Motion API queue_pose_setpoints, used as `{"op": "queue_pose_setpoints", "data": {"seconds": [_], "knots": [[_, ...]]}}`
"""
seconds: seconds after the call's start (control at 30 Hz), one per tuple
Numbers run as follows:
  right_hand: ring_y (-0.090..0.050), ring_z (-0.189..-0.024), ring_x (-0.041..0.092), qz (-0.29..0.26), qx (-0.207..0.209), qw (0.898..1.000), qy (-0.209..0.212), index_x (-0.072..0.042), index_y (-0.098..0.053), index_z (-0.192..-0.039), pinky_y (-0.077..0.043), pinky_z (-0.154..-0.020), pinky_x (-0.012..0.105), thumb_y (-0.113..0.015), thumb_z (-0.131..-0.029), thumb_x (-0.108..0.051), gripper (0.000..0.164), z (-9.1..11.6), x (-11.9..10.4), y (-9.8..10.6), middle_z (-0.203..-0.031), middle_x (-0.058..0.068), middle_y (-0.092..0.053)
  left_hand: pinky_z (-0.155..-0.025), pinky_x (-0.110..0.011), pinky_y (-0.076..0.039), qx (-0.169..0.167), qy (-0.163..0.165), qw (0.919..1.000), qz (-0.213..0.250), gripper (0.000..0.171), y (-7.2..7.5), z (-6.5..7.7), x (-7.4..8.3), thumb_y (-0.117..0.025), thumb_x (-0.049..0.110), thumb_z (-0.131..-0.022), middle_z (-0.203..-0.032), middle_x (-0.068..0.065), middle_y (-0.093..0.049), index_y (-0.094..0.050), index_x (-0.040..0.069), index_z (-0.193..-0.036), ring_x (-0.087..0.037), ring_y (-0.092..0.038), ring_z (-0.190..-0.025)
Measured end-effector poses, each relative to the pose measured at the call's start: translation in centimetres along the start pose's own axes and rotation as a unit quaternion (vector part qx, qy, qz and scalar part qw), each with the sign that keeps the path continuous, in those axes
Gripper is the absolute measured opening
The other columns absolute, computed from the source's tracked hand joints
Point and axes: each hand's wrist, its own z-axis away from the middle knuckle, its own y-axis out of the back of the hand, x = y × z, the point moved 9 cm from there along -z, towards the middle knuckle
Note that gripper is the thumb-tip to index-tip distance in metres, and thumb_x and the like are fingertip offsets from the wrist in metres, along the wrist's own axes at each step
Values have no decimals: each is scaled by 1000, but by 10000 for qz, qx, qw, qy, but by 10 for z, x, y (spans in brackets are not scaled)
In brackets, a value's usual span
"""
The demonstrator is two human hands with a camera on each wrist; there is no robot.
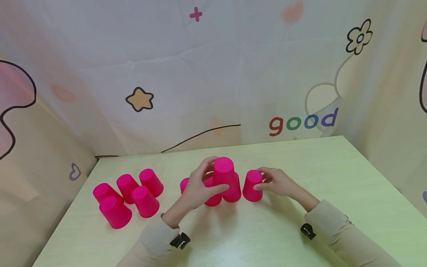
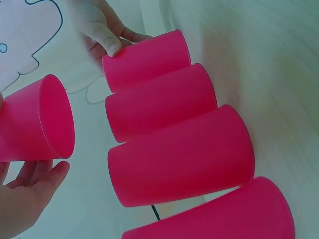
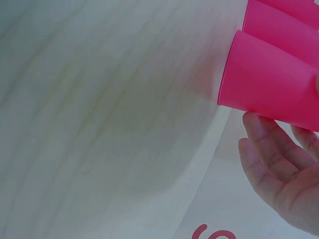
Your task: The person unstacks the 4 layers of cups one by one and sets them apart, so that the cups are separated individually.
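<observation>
My left hand (image 1: 197, 189) grips an upside-down pink cup (image 1: 224, 168), thumb on its near side and fingers behind. The left wrist view shows the open rim of this held cup (image 2: 25, 122), raised apart from a row of upside-down pink cups. Parts of the row, such as one middle cup (image 1: 213, 200), are hidden behind the left hand and its cup. At the row's right end, my right hand (image 1: 280, 181) holds the last pink cup (image 1: 251, 189) between thumb and fingers. That end cup (image 3: 269, 79) stands rim down on the table.
Several more upside-down pink cups, one of them a front cup (image 1: 115, 213), stand grouped on the left of the pale table (image 1: 267, 241). A printed curtain (image 1: 200, 92) borders the table at the back and sides.
</observation>
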Motion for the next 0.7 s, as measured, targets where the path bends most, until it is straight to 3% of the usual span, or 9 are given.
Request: {"op": "queue_pose_setpoints", "data": {"seconds": [0.17,0.27,0.53,0.7], "knots": [[-59,-88,25,-35,-69,10000,-57,1,-53,-117,-52,-70,34,-73,-77,-21,49,-1,1,-1,-101,11,-62,-89,-39,-46,-10,-205,9996,-190,67,9,4,-21,-76,6,-72,-119,-3,-53,-43,15,-129,-21,-49,-110],[-59,-88,25,-33,-73,10000,-58,1,-53,-117,-52,-70,34,-72,-77,-21,49,-1,1,-1,-100,11,-62,-90,-40,-45,-16,-190,9994,-296,67,16,10,-24,-75,5,-72,-120,-5,-52,-42,13,-130,-23,-49,-110],[-59,-88,24,-32,-47,10000,-62,0,-53,-117,-52,-69,34,-72,-77,-22,49,-1,3,-2,-100,11,-62,-86,-36,-48,132,222,9986,-470,68,37,26,-39,-76,9,-72,-118,-2,-53,-42,19,-130,-21,-51,-109],[-59,-88,25,-31,-37,10000,-37,1,-53,-116,-52,-69,34,-72,-77,-21,49,-1,2,-2,-100,11,-62,-85,-36,-48,260,228,9976,-601,69,49,34,-40,-76,9,-72,-117,-4,-54,-42,19,-131,-24,-51,-107]]}}
